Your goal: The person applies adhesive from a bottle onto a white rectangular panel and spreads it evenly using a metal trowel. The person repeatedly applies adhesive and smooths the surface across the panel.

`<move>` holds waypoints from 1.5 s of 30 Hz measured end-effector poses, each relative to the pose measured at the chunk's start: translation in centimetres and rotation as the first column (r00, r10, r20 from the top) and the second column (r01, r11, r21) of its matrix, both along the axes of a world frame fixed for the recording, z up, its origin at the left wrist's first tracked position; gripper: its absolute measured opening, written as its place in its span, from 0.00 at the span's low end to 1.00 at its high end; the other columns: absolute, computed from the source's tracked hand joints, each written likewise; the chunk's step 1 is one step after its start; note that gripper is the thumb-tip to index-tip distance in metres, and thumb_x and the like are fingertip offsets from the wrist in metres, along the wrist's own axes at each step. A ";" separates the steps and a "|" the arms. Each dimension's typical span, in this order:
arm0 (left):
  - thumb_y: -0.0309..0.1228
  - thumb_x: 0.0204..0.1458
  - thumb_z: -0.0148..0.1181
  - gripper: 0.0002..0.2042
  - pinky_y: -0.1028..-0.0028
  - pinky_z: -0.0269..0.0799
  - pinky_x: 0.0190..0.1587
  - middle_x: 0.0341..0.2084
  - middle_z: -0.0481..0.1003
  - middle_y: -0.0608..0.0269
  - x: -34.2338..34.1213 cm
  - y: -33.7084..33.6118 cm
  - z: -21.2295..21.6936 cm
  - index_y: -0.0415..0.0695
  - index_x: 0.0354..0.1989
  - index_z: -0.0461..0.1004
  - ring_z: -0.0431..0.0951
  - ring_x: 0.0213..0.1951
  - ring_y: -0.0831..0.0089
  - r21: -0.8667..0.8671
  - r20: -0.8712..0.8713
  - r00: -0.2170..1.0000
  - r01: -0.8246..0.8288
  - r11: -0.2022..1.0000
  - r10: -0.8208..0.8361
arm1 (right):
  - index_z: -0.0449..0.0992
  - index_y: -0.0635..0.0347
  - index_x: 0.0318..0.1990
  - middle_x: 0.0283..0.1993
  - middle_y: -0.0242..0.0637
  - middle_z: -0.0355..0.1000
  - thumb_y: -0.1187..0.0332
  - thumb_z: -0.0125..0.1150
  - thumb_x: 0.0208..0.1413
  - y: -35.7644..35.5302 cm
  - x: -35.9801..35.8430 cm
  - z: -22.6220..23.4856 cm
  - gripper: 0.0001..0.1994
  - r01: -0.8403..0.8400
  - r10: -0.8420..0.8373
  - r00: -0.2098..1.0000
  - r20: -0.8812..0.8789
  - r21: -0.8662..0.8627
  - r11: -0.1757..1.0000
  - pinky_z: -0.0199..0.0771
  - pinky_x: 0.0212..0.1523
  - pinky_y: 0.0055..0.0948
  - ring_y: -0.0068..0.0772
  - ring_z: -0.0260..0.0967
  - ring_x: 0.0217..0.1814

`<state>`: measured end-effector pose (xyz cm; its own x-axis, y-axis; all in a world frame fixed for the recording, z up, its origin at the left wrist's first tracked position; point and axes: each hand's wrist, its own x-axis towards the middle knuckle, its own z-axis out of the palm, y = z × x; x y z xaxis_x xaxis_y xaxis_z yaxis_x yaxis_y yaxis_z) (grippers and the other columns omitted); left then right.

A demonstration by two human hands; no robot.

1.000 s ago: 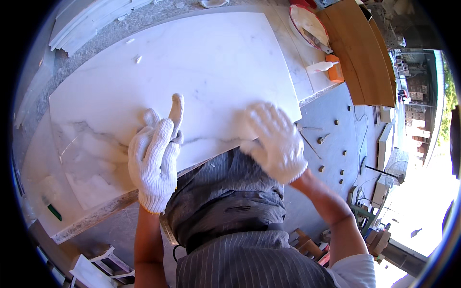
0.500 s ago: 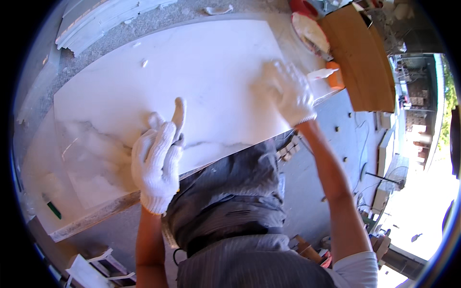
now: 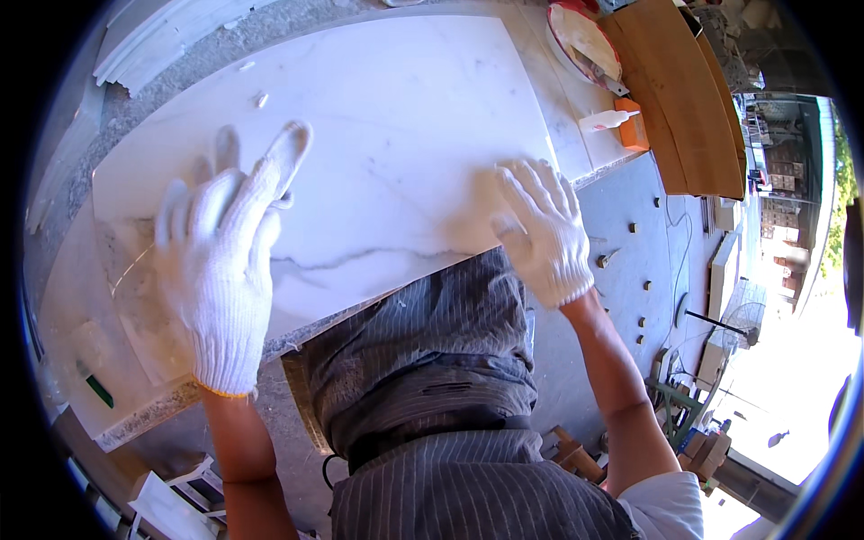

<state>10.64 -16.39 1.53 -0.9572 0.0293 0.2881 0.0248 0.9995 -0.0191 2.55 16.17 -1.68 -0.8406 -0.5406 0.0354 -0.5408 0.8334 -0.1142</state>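
Observation:
A large white marble-look slab [image 3: 387, 135] with grey veins lies before me, its near edge by my dark striped apron [image 3: 423, 333]. My left hand [image 3: 220, 247], in a white knitted glove, is over the left part of the slab with its fingers apart and nothing held. Whether it touches the surface I cannot tell. My right hand [image 3: 544, 225], gloved the same way, has its fingers spread at the slab's right edge, palm down. Two small white bits [image 3: 261, 100] lie on the slab beyond my left hand.
At the far right stand a red-rimmed basin [image 3: 583, 43] with a scraper, a white nozzle bottle [image 3: 607, 120], an orange box [image 3: 634, 126] and a cardboard sheet [image 3: 679, 99]. A green piece [image 3: 99, 391] lies at left. White slabs [image 3: 162, 40] are stacked at the far left. A fan [image 3: 745, 324] stands at right.
My left hand has moved left and a little farther out, its fingers spreading. My right hand has come slightly nearer along the slab's right edge. The view has shifted slightly.

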 end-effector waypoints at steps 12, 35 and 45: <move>0.27 0.56 0.63 0.23 0.55 0.62 0.65 0.58 0.71 0.49 4.4 2.6 -2.6 0.39 0.62 0.73 0.67 0.62 0.50 0.319 -0.125 0.988 -0.048 0.946 0.092 | 0.73 0.55 0.59 0.62 0.46 0.71 0.52 0.52 0.65 -1.2 -9.6 -1.7 0.22 -0.083 0.074 0.986 -0.151 -0.053 0.995 0.63 0.67 0.48 0.51 0.64 0.66; 0.23 0.52 0.63 0.17 0.54 0.71 0.55 0.44 0.75 0.59 3.3 3.3 -6.5 0.41 0.52 0.77 0.77 0.49 0.59 0.421 -0.363 0.915 0.330 0.845 -0.176 | 0.79 0.66 0.49 0.33 0.43 0.79 0.70 0.60 0.59 -2.8 11.9 -1.1 0.13 0.237 0.080 0.717 0.692 -0.350 0.906 0.77 0.44 0.42 0.46 0.77 0.36; 0.22 0.51 0.65 0.15 0.55 0.75 0.49 0.41 0.76 0.57 3.5 3.0 -7.3 0.39 0.49 0.78 0.78 0.44 0.60 0.487 -0.424 0.897 0.344 0.803 -0.127 | 0.83 0.56 0.42 0.38 0.39 0.81 0.65 0.64 0.56 -4.8 11.4 -1.1 0.10 0.204 0.155 0.565 0.811 -0.319 0.926 0.78 0.45 0.38 0.44 0.78 0.38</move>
